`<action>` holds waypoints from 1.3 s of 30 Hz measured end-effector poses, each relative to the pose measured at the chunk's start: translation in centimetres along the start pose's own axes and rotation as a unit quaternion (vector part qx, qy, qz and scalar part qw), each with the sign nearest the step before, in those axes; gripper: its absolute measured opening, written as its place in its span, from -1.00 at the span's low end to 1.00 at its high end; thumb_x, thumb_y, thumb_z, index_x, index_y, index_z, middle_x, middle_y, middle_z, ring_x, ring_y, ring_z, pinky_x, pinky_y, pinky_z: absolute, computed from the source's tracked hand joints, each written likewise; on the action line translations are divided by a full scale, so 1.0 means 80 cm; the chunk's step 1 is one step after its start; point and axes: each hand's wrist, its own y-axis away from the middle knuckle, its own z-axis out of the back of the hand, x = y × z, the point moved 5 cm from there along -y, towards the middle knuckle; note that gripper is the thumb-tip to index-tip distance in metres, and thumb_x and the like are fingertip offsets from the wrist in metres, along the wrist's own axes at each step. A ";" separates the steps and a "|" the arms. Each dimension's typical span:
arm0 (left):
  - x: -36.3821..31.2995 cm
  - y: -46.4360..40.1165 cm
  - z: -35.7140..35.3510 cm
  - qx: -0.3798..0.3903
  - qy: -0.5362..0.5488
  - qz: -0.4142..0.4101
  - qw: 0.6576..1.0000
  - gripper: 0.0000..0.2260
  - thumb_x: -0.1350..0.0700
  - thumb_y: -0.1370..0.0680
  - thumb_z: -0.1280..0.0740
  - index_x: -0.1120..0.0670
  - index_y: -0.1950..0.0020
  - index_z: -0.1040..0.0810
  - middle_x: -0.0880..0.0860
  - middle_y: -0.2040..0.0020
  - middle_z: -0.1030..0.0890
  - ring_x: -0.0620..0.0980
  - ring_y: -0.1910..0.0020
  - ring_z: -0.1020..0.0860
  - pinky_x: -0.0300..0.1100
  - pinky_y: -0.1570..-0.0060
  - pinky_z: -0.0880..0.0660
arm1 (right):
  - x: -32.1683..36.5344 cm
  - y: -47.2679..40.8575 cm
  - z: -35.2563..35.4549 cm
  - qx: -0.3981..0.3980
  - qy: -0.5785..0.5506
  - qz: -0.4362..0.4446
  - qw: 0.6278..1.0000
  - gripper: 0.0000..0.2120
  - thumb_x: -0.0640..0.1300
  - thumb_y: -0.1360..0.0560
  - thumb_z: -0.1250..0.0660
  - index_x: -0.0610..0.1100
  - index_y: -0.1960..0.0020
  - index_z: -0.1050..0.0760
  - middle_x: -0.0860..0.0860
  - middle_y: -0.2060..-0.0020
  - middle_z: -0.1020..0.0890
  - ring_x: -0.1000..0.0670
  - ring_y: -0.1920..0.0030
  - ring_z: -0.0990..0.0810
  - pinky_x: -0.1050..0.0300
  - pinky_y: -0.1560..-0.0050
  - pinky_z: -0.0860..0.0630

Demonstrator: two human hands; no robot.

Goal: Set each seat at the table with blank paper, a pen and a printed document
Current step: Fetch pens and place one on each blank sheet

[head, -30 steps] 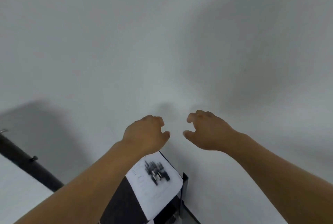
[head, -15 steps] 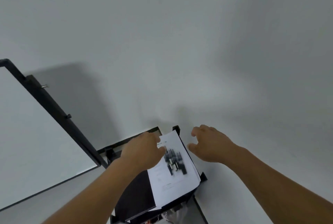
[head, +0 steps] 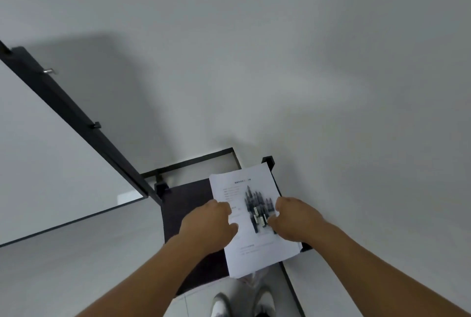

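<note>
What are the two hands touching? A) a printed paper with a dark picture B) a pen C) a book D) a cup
A: the left hand and right hand both rest on the printed paper, which lies on a black shelf.

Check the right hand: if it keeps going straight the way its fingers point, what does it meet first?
Probably the white printed document stack: the right hand curls down onto its right side, on the black shelf. Contact is unclear.

white printed document (head: 254,227) with dark grey picture, black shelf (head: 188,204), white wall (head: 280,62)
</note>
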 end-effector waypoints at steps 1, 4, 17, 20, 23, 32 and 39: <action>0.003 -0.005 -0.007 0.003 0.003 0.005 1.000 -0.62 -0.16 -0.66 -0.34 -0.03 -0.42 -0.58 -0.03 -0.29 -0.60 0.00 -0.08 -0.67 0.01 -0.16 -0.67 | -0.001 -0.009 -0.006 0.003 -0.001 -0.003 1.000 -0.81 0.06 -0.67 -0.30 -0.07 -0.06 -0.48 0.04 0.05 -0.56 -0.02 0.01 -0.62 0.07 -0.03 -0.59; 0.009 -0.020 -0.025 0.014 0.017 0.025 0.999 -0.61 -0.15 -0.66 -0.35 -0.04 -0.45 -0.57 -0.03 -0.31 -0.59 0.01 -0.09 -0.67 0.01 -0.18 -0.67 | -0.005 -0.035 -0.021 0.001 -0.008 -0.015 1.000 -0.76 0.02 -0.66 -0.30 -0.02 0.13 -0.36 0.05 0.16 -0.52 0.06 0.19 -0.52 0.11 0.20 -0.45; 0.023 -0.070 -0.083 0.025 -0.016 0.044 0.999 -0.51 -0.09 -0.62 -0.42 -0.03 -0.53 -0.47 0.01 -0.40 -0.51 0.07 -0.28 -0.57 0.11 -0.25 -0.63 | -0.030 -0.106 -0.079 0.021 -0.079 -0.112 0.990 -0.08 0.31 -0.55 -0.41 -0.22 -0.63 -0.14 -0.23 -0.49 -0.36 -0.26 -0.45 -0.46 -0.13 -0.40 -0.51; 0.024 -0.075 -0.090 0.023 -0.045 0.039 0.998 -0.44 -0.04 -0.62 -0.43 -0.02 -0.60 -0.40 0.03 -0.50 -0.44 0.10 -0.44 -0.47 0.15 -0.38 -0.55 | -0.028 -0.116 -0.090 0.012 -0.078 -0.125 0.989 -0.02 0.33 -0.52 -0.44 -0.23 -0.62 -0.10 -0.23 -0.49 -0.30 -0.27 -0.49 -0.37 -0.14 -0.42 -0.46; 0.021 -0.080 -0.097 0.032 -0.067 0.031 0.997 -0.39 0.00 -0.63 -0.43 0.00 -0.65 -0.32 0.07 -0.65 -0.31 0.15 -0.64 -0.28 0.22 -0.52 -0.40 | -0.015 -0.125 -0.092 -0.015 -0.056 -0.122 0.991 -0.06 0.34 -0.49 -0.46 -0.18 -0.56 -0.10 -0.21 -0.44 -0.27 -0.24 -0.46 -0.34 -0.11 -0.34 -0.50; 0.015 -0.100 -0.131 0.046 -0.093 -0.004 0.995 -0.29 0.00 -0.67 -0.38 0.05 -0.75 -0.15 0.13 -0.80 0.02 0.14 -0.78 0.00 0.18 -0.67 -0.17 | 0.015 -0.147 -0.094 -0.088 -0.002 -0.102 0.991 -0.11 0.28 -0.47 -0.50 -0.16 -0.51 -0.14 -0.21 -0.40 -0.35 -0.20 -0.36 -0.43 -0.05 -0.16 -0.59; 0.020 -0.104 -0.134 0.058 -0.094 -0.013 0.994 -0.25 -0.01 -0.67 -0.39 0.02 -0.78 -0.09 0.11 -0.80 0.07 0.14 -0.78 0.02 0.21 -0.67 -0.15 | 0.019 -0.149 -0.104 -0.142 -0.016 -0.070 0.987 -0.31 0.14 -0.52 -0.50 -0.11 -0.41 -0.18 -0.17 -0.26 -0.45 -0.12 -0.19 -0.53 0.06 -0.04 -0.64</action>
